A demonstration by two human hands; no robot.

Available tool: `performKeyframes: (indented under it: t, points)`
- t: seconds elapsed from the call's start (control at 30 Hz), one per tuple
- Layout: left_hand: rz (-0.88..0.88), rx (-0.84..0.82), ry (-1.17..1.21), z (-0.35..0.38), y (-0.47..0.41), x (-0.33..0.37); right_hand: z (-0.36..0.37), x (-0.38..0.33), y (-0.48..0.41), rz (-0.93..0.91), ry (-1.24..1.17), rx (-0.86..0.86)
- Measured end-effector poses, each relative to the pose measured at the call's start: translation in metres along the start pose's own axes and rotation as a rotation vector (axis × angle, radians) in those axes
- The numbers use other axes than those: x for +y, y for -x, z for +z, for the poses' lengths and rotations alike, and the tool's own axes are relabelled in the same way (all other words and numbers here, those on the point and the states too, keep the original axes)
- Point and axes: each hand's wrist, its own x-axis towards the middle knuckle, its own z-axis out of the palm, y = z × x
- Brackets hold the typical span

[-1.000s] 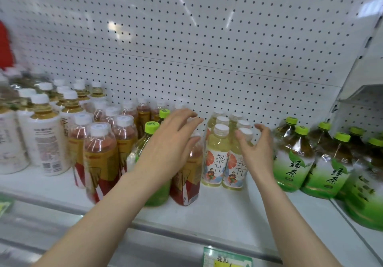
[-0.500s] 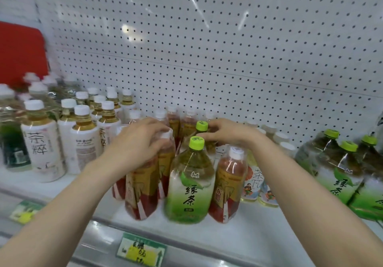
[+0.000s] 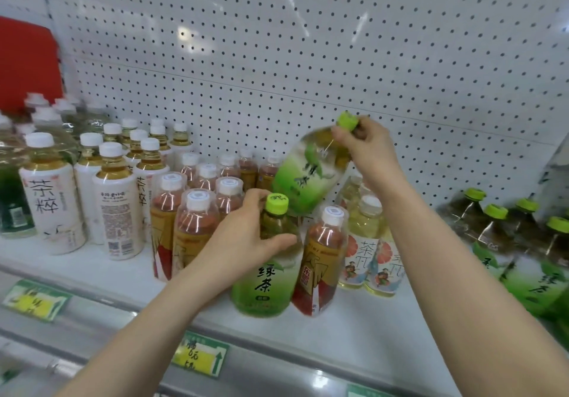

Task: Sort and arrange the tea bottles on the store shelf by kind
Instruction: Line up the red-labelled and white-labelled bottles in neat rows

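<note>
White shelf (image 3: 92,276), pegboard (image 3: 277,58) behind. Right hand (image 3: 369,153) pinching neck of raised green tea bottle (image 3: 308,175), axis tilted, cap up-right. Left hand (image 3: 243,242) gripping upright green tea bottle (image 3: 268,279) near shelf's front edge.

Right hand (image 3: 371,150) lifts one green tea bottle (image 3: 308,172) tilted; left hand (image 3: 246,242) grips another (image 3: 268,279) on the shelf (image 3: 354,329)

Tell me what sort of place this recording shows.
Very likely a shop's drinks aisle: a pegboard-backed shelf, bottled teas lined up in rows, and yellow price tags on the shelf edge.
</note>
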Motion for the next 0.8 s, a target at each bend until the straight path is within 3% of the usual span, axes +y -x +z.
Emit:
performKeyframes:
  t: [0.13,0.37,0.5,0.8]
  points:
    - [0.027,-0.042,-0.013,0.002,0.019,-0.001,-0.029,-0.017,-0.006,-0.031,-0.316,0.279]
    - [0.109,0.173,-0.112,0.000,0.052,0.009,-0.071,-0.015,0.011,0.022,-0.610,0.492]
    - [0.120,0.238,0.000,-0.011,0.057,0.046,-0.095,-0.010,0.044,0.063,-0.618,0.580]
    - [0.177,0.144,0.356,0.040,0.049,0.110,-0.189,0.010,0.149,0.042,-0.400,0.704]
